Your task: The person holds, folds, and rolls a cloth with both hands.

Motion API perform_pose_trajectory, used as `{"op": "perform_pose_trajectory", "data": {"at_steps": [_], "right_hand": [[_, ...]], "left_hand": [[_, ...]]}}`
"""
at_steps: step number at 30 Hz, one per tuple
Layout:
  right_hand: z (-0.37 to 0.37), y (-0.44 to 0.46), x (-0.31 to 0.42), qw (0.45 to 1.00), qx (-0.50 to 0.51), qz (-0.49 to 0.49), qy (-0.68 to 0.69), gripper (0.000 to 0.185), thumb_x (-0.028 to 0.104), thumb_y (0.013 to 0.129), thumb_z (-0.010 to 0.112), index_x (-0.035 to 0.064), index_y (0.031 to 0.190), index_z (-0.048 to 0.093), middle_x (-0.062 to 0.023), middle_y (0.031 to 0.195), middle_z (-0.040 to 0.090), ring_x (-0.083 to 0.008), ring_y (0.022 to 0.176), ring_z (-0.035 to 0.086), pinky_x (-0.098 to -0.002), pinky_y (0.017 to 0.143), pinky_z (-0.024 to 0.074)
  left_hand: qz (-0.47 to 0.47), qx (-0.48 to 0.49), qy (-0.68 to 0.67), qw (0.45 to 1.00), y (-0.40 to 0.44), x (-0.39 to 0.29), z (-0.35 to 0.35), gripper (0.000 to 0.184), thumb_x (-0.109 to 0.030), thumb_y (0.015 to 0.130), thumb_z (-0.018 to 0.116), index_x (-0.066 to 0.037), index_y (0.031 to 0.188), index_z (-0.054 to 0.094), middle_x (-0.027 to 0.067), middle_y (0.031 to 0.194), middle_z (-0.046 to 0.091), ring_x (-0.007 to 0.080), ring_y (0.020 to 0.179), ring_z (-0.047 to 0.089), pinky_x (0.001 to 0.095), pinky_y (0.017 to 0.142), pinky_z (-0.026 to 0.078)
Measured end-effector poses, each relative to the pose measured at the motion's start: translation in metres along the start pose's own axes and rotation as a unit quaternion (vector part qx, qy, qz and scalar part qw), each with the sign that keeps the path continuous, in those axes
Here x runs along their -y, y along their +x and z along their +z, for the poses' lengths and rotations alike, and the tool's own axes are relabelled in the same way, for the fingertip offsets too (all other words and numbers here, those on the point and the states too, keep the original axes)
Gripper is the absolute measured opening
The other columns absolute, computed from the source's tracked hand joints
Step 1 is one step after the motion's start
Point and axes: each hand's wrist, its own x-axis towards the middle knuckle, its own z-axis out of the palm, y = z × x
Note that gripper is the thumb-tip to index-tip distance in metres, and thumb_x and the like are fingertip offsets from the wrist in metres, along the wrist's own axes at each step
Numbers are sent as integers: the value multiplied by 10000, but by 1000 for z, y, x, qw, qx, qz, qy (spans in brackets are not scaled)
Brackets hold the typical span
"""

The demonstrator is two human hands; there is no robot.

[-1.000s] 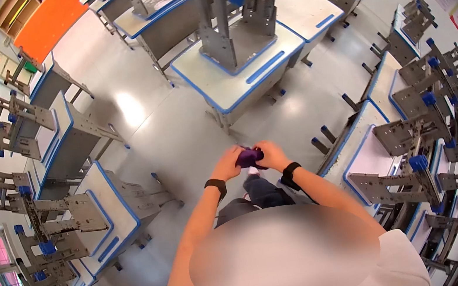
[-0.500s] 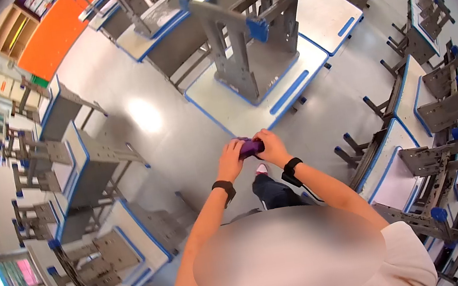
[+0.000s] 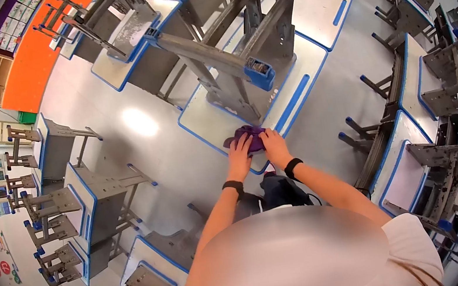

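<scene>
A bunched purple cloth (image 3: 249, 133) lies on the near corner of a white desk (image 3: 197, 119) with blue edging. My left hand (image 3: 239, 158) presses on it from above, fingers bent over the fabric. On the cloth's right side, my right hand (image 3: 274, 144) grips it with curled fingers. Just beyond both hands, an upturned grey chair (image 3: 205, 52) with blue leg caps rests on the same desk. The underside of the cloth is hidden.
More desks with upturned chairs stand to the left (image 3: 74, 195) and right (image 3: 405, 155). A second desk (image 3: 322, 7) adjoins the one in front. Grey floor (image 3: 141, 150) runs along the left side. An orange panel (image 3: 31, 69) is at the far left.
Both hands have moved forward with the purple cloth, from in front of the desk onto its near corner. The view has come closer to the desk and its upturned chair.
</scene>
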Motion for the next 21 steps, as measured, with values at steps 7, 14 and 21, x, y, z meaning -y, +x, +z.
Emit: {"op": "perform_pose_trajectory", "data": {"at_steps": [7,14,21], "right_hand": [[15,11,32,997,12,14,-73,269,25,744,592,-10,1009,558,-188,1064,542,-356,991,569,-432,800,501],[45,32,85,993,1,88,-78,436,21,742,585,-86,1159,514,-219,1153,479,-372,1044,523,-429,839,505],[87,97,115,984,-58,139,-91,322,32,765,569,-54,1075,570,-204,1152,493,-356,1012,554,-452,838,506]], "left_hand": [[69,54,20,996,26,35,-28,703,-8,613,710,-154,1285,561,24,1368,514,314,1130,496,428,956,440],[204,113,12,972,74,95,-63,559,-5,688,677,-144,1226,609,17,1324,553,318,1086,512,443,911,441],[267,146,11,953,125,166,-88,567,31,671,657,-153,1206,617,24,1282,577,339,1060,526,432,910,451]]}}
